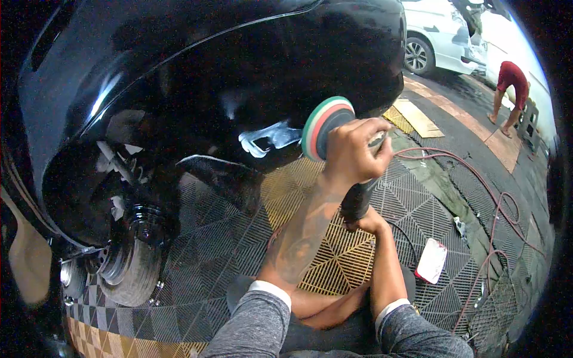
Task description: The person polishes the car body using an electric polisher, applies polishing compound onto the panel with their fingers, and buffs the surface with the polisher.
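An electric polisher with a layered round foam pad point(327, 128) in green, white and red is held up in front of me. My left hand point(358, 149) is closed over the polisher's head, just behind the pad. Lower down, the polisher's black body point(357, 201) ends in the grip of my right hand point(371, 222). Most of the right fingers are hidden behind the body. The pad's face is turned to the glossy black car bumper point(334, 65); whether it touches the panel I cannot tell. Left of the pad, a whitish smear or reflection point(277, 136) shows on the bumper.
A wheel point(134, 274) sits under the car at left. Red hose point(471, 161) loops over the floor tiles at right, near a white-and-red object point(431, 261). Cardboard point(419, 117) lies farther back. A person in red point(514, 80) bends near a silver car point(439, 33).
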`<state>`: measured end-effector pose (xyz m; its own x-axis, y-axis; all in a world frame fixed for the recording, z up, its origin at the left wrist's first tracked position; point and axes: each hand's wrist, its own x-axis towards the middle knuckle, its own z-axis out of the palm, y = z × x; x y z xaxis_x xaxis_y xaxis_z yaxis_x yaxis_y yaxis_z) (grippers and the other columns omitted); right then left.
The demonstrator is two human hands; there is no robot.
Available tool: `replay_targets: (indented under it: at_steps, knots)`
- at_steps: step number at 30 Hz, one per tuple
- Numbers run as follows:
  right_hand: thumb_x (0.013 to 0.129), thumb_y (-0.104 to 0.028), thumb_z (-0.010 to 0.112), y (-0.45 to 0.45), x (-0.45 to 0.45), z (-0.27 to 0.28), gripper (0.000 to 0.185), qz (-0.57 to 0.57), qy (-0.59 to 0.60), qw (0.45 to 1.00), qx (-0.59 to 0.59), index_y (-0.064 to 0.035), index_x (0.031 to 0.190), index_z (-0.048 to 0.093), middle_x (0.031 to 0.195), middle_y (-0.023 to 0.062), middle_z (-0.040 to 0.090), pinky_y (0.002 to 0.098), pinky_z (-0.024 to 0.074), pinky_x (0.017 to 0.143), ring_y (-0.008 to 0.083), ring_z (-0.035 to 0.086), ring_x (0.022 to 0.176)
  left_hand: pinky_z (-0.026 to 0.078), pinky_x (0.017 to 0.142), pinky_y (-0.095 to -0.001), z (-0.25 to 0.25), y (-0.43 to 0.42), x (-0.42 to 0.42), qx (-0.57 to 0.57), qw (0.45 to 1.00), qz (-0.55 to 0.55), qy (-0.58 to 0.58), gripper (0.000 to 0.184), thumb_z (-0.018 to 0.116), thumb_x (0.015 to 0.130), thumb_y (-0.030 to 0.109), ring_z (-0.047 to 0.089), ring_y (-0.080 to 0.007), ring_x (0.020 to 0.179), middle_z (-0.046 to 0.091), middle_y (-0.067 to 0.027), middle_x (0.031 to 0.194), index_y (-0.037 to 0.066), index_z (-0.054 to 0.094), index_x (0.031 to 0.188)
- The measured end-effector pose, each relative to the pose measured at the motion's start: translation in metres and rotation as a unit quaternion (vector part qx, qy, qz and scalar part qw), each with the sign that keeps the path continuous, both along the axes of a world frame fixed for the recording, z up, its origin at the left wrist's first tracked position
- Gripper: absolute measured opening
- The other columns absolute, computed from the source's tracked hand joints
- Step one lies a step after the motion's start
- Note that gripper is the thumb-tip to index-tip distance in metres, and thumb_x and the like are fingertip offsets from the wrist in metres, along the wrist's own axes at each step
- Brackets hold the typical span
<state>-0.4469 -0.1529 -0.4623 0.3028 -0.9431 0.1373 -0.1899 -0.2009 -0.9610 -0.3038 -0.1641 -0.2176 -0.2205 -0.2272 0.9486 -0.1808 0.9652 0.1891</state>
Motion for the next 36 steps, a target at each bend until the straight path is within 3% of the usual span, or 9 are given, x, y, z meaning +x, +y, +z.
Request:
replay_targets:
  at_steps: [3,4,8,12,15,18,27,28,36]
  knots:
    - [0.064,-0.022,0.092,0.001,0.022,0.004,0.058,0.023,0.05,0.997,-0.057,-0.0066,0.114,0.067,0.106,0.006,0.071,0.0371,0.053,0.09,0.0196,0.065,0.097,0.058,0.073,-0.0348,-0.008,0.016,0.039,-0.022,0.999,0.012,0.028,0.023,0.073,0.074,0.006,0.074,-0.0276,0.078,0.074,-0.0155,0.089,0.002,0.072,0.096]
    - [0.064,-0.023,0.093,0.002,0.025,0.004,0.06,0.027,0.078,0.996,-0.021,-0.0068,0.116,0.067,0.111,0.0061,0.071,0.0386,0.0516,0.094,0.0211,0.065,0.1,0.058,0.074,-0.0342,-0.009,0.022,0.051,-0.034,0.999,0.016,0.038,0.022,0.073,0.073,0.004,0.074,-0.0266,0.079,0.074,-0.0153,0.089,0.001,0.072,0.095]
    - [0.068,-0.023,0.089,-0.002,0.044,0.011,0.052,0.001,0.096,0.992,-0.083,-0.0039,0.111,0.068,0.105,0.0097,0.074,0.0383,0.0528,0.09,0.0223,0.068,0.097,0.058,0.084,-0.0353,-0.01,0.031,0.093,-0.018,0.999,-0.025,0.038,0.025,0.069,0.075,0.001,0.074,-0.0256,0.089,0.075,-0.0161,0.098,-0.002,0.071,0.1]
    - [0.069,-0.016,0.087,0.008,0.059,0.027,0.04,-0.084,0.064,0.987,-0.122,-0.0023,0.102,0.069,0.093,0.0076,0.072,0.0358,0.0534,0.08,0.0155,0.064,0.083,0.057,0.086,-0.0356,0.003,0.028,0.104,-0.024,0.997,-0.06,0.052,0.025,0.068,0.076,0.0,0.074,-0.0255,0.09,0.075,-0.0158,0.099,-0.002,0.071,0.1]
    - [0.068,-0.013,0.087,0.007,0.062,0.017,0.033,-0.136,-0.031,0.978,-0.153,-0.0004,0.093,0.069,0.088,0.0048,0.072,0.0339,0.0528,0.072,0.013,0.061,0.076,0.057,0.085,-0.034,0.012,0.026,0.099,-0.017,0.995,-0.087,0.051,0.025,0.066,0.076,0.0,0.074,-0.0233,0.09,0.075,-0.0148,0.098,-0.001,0.071,0.1]
    - [0.067,-0.015,0.088,0.013,0.056,0.028,0.04,-0.139,0.004,0.985,-0.101,-0.0013,0.1,0.07,0.091,0.0053,0.075,0.0328,0.0541,0.077,0.0138,0.065,0.079,0.058,0.083,-0.033,0.014,0.023,0.096,-0.003,0.995,-0.086,0.054,0.024,0.066,0.076,0.001,0.074,-0.022,0.088,0.075,-0.0137,0.096,-0.001,0.071,0.1]
    - [0.068,-0.016,0.085,0.015,0.054,0.045,0.027,-0.12,0.031,0.983,-0.132,-0.0003,0.083,0.07,0.076,0.0061,0.072,0.0344,0.0523,0.066,0.0118,0.061,0.067,0.058,0.078,-0.0315,0.021,0.035,0.109,-0.018,0.991,-0.044,0.126,0.022,0.068,0.077,0.002,0.074,-0.0209,0.084,0.075,-0.0148,0.094,-0.002,0.071,0.098]
    - [0.067,-0.014,0.083,0.018,0.055,0.053,0.025,-0.118,0.09,0.98,-0.135,-0.0003,0.083,0.07,0.075,0.009,0.072,0.0344,0.0526,0.066,0.0127,0.062,0.066,0.058,0.078,-0.0321,0.018,0.036,0.116,-0.018,0.99,-0.051,0.129,0.022,0.069,0.077,0.003,0.074,-0.0218,0.083,0.075,-0.0155,0.094,-0.003,0.072,0.098]
    - [0.069,-0.011,0.076,0.001,0.056,0.021,0.017,-0.177,0.089,0.955,-0.221,-0.0005,0.079,0.066,0.07,0.014,0.068,0.035,0.051,0.062,0.0157,0.061,0.061,0.058,0.075,-0.0328,0.006,0.027,0.131,-0.064,0.983,-0.118,0.126,0.025,0.07,0.073,0.002,0.073,-0.0242,0.081,0.073,-0.0142,0.092,-0.001,0.07,0.098]
